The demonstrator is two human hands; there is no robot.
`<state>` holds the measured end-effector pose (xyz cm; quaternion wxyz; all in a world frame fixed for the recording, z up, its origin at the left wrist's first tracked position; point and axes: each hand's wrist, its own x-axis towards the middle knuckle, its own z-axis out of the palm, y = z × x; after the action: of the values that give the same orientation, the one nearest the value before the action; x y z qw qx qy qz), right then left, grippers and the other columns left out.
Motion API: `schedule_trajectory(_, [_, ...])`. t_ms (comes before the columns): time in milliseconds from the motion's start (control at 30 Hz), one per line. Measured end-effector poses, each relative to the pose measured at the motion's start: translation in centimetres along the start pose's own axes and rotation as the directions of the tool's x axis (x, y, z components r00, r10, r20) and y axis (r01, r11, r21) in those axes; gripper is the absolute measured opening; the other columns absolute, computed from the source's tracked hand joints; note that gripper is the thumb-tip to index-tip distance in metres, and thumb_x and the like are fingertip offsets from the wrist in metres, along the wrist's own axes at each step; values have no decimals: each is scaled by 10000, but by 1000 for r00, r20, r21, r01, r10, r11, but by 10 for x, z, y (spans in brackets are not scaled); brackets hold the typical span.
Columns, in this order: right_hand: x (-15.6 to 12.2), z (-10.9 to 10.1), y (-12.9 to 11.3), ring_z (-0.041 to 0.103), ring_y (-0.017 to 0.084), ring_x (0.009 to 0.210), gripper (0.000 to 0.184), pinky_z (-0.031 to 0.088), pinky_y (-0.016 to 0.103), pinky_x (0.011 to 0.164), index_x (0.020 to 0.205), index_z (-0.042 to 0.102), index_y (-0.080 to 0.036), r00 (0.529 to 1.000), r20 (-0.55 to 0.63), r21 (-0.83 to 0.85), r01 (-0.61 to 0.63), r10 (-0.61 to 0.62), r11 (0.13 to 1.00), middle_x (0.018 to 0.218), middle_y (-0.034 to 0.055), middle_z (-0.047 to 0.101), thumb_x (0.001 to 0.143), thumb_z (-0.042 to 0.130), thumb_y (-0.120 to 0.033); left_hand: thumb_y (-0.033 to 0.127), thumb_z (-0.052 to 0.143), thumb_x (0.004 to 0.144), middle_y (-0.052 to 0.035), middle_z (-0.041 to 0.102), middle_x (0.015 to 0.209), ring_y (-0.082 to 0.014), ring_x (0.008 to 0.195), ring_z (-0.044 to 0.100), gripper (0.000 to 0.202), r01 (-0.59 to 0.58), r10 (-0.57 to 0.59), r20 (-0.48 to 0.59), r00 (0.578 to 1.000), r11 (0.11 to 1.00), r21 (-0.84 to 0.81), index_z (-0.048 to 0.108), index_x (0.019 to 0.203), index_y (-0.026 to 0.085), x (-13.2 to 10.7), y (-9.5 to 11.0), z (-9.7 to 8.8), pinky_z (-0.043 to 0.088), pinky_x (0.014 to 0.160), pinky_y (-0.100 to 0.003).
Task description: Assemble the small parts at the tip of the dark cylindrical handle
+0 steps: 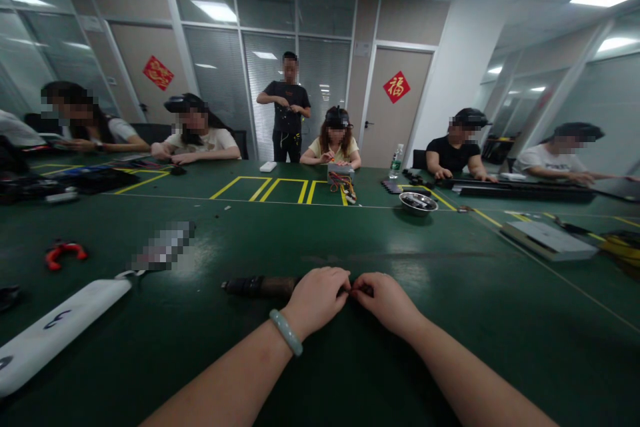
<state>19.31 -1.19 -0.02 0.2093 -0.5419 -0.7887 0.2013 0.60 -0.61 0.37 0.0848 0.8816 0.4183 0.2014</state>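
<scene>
A dark cylindrical tool (270, 287), with a black collar and a narrow tip at its left end, lies on the green table. It resembles an electric screwdriver. My left hand (317, 300), with a jade-green bangle on the wrist, covers its right end, fingers curled and closed. Almost touching those fingertips, my right hand (384, 300) is closed in a pinch. Whatever the fingertips grip between them is too small or too hidden to name.
To the left lie a long white bar (65, 330) marked 3, a pixelated card-like object (163, 247) and red-handled pliers (65, 255). Farther off are a metal bowl (419, 203), a grey box (550, 240) and a wired unit (341, 178). Several people are around the table.
</scene>
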Motion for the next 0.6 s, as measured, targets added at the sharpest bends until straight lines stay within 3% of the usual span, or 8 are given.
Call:
schedule_trajectory(167, [0,1,1,610,166,765,163,400,265,717,835,699,-224,1000,-10,-11,9,-9,1000,804,10,703,827,550,-292,202,562,827,-25,644,1039,-206,967,589,83,-6,6,5,1000,1000,1,597,901,211,0,0,1,444,889,-371])
schedule_trajectory(333, [2,3,3,610,167,769,174,405,253,684,851,695,-213,1000,0,9,-12,12,1000,816,19,701,830,544,-296,197,585,806,-33,614,1100,-211,1017,578,174,26,-26,-19,999,1000,6,554,977,214,-1,0,1,441,908,-370])
schedule_trajectory(600, [2,2,3,610,166,762,165,408,258,691,848,697,-221,1000,0,3,-14,14,1000,810,15,699,824,551,-293,183,555,811,-26,592,1184,-209,1070,563,115,10,-11,-15,1000,1000,-14,554,920,219,-2,0,-1,429,947,-378])
